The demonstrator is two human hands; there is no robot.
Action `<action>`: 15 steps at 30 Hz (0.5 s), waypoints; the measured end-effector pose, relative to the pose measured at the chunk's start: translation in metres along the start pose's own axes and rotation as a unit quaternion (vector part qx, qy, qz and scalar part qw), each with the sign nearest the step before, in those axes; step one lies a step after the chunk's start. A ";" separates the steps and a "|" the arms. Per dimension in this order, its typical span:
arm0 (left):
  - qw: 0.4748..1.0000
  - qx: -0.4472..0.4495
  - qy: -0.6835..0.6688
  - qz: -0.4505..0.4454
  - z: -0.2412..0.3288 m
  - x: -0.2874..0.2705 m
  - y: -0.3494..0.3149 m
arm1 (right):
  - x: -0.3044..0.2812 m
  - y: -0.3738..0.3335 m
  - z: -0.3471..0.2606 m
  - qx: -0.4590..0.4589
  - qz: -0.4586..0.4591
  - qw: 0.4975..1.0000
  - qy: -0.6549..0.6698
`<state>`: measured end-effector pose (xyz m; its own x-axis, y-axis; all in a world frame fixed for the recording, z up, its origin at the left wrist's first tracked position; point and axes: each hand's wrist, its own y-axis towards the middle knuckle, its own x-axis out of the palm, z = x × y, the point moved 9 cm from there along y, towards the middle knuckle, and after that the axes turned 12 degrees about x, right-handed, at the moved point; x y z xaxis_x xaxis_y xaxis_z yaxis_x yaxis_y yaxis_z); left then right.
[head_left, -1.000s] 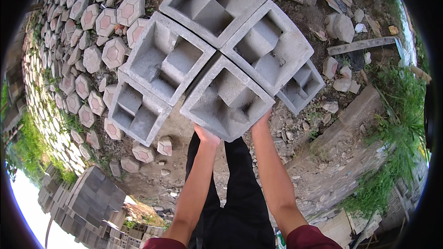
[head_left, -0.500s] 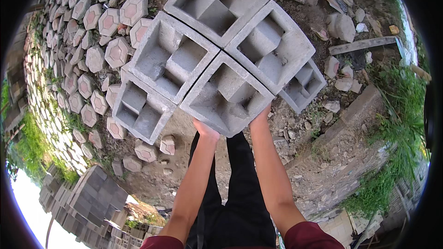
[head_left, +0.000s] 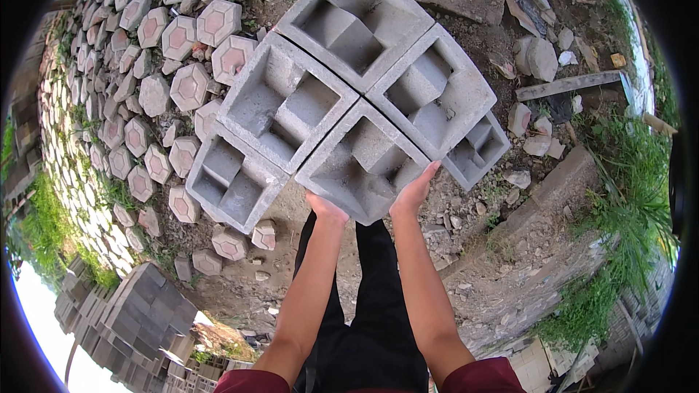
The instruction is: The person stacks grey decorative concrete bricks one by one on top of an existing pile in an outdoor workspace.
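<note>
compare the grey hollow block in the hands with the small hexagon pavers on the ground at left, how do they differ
The hollow block is square, plain grey, with a deep stepped cavity; the hexagon pavers are six-sided and flat-topped with a pinkish centre. The hollow block looks far bigger than any one paver. The left hand and right hand grip the block at the top of a stack, while the pavers lie on the soil. Both look like cast concrete.

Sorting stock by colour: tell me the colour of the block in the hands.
Plain grey concrete block, with no pattern; the head view shows it best.
</note>
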<state>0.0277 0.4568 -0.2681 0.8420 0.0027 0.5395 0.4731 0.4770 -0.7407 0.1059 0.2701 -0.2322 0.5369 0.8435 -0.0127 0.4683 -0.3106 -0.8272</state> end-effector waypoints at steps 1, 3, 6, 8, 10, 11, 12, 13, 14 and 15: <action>1.000 -0.013 -0.002 0.019 -0.002 -0.005 -0.001 | 0.002 -0.002 -0.001 -0.004 0.001 1.000 -0.002; 0.999 -0.028 -0.007 0.036 -0.005 -0.010 -0.004 | -0.003 -0.009 -0.007 -0.030 0.082 0.993 -0.074; 1.000 -0.013 -0.014 0.021 0.001 -0.007 0.002 | -0.002 -0.001 0.003 0.011 0.044 0.999 -0.020; 0.999 -0.008 -0.038 0.023 0.000 -0.003 -0.004 | -0.003 0.003 0.005 0.009 0.025 0.999 -0.025; 0.999 0.008 -0.001 0.042 0.004 -0.015 -0.003 | -0.001 0.001 0.006 0.014 0.011 0.998 -0.067; 0.997 0.020 0.038 0.058 0.010 -0.013 -0.002 | -0.001 -0.003 0.001 0.008 0.007 0.998 -0.067; 0.993 -0.009 0.077 0.087 0.012 -0.016 -0.009 | 0.001 -0.007 0.002 0.032 -0.001 0.997 -0.067; 0.994 -0.007 0.073 0.080 0.022 -0.011 -0.013 | 0.001 -0.013 0.003 0.057 -0.009 0.996 -0.067; 0.988 -0.069 0.114 0.080 0.024 -0.009 -0.022 | 0.011 -0.025 -0.002 0.050 -0.084 0.994 -0.041; 0.977 -0.129 0.154 0.078 0.029 -0.008 -0.033 | 0.011 -0.035 -0.009 0.042 -0.091 0.994 -0.039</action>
<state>-0.0019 0.4669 -0.2361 0.9279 -0.2263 0.2962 0.3499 0.2544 -0.9016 0.1014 0.2867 -0.1984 0.3918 0.9146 0.1006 0.4907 -0.1152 -0.8637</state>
